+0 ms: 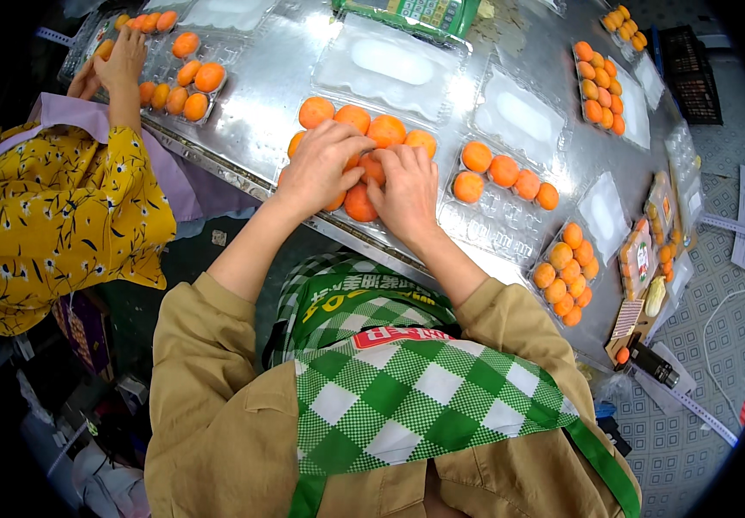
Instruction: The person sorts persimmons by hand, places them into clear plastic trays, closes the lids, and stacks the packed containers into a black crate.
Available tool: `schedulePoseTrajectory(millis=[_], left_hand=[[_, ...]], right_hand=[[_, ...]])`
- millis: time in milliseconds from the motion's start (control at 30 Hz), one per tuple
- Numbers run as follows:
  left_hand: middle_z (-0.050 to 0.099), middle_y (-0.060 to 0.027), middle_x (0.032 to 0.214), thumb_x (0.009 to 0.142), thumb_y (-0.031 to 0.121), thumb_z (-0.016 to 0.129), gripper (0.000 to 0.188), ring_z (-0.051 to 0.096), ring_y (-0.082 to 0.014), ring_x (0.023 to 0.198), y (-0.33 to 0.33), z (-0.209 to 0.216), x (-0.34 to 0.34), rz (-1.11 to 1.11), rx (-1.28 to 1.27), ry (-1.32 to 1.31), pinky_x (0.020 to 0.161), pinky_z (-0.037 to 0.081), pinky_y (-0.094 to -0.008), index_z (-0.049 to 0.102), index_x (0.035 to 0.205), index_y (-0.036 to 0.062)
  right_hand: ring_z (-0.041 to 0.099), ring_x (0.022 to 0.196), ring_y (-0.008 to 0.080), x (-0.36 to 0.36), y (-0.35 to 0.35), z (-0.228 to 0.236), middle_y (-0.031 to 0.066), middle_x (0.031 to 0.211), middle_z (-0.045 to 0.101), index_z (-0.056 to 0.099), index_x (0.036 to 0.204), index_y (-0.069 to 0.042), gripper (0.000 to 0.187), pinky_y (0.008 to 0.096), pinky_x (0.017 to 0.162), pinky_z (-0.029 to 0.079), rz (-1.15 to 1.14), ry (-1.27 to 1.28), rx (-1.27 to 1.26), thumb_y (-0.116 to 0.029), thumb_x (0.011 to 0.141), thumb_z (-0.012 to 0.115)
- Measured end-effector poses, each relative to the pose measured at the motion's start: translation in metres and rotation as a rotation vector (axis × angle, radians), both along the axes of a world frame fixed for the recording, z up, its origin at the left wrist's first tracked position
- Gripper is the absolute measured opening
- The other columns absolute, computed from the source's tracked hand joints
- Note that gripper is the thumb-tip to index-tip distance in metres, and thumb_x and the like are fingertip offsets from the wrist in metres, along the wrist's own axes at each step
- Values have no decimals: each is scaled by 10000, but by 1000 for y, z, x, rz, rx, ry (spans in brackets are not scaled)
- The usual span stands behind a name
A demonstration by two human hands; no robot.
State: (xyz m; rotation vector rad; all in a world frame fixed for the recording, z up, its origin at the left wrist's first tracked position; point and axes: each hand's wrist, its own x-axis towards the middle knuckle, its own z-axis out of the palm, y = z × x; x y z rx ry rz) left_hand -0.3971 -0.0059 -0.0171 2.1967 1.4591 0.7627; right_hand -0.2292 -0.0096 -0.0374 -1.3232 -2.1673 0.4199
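At the table's (282,82) near edge, head view: orange fruit (387,130) seen in a clear tray, its near side partly hidden by hands. Left hand (325,164) and right hand (405,192) laid curved over the fruit; whether any piece is grasped by either cannot be told, some fingertips being obscured. A co-worker's yellow flowered garment (70,216) is cut off by the dark rim.

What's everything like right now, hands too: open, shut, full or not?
Left hand: on orange fruits
Right hand: on orange fruits too
Middle box: open, hands hide how full
Box right of it: open, partly filled
Lower-right box: open, looks full
Labelled pack, right side: looks shut
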Motion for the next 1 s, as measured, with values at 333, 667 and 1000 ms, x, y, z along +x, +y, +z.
schedulePoseTrajectory(millis=[333,667,1000], left_hand=[[600,6,906,715,62,615,224,534,-196,943,10,4,10,-346,142,282,798,414,-348,641,934,106],[570,16,844,760,147,571,51,527,-173,869,34,-2,21,-617,233,469,762,437,-324,550,783,107],[626,-47,1043,666,86,753,390,618,-225,941,16,50,-1,-311,-153,-49,816,495,-340,609,1028,61]], right_hand=[[567,902,235,67,19,17,84,895,638,587,1058,-44,324,356,803,466,-154,362,-139,-33,741,652],[583,882,230,95,27,25,82,906,655,610,1021,-42,262,345,798,473,-208,282,-171,-55,761,641],[573,931,266,67,37,9,102,953,622,612,1020,-55,325,380,840,453,-82,257,-217,-133,719,707]])
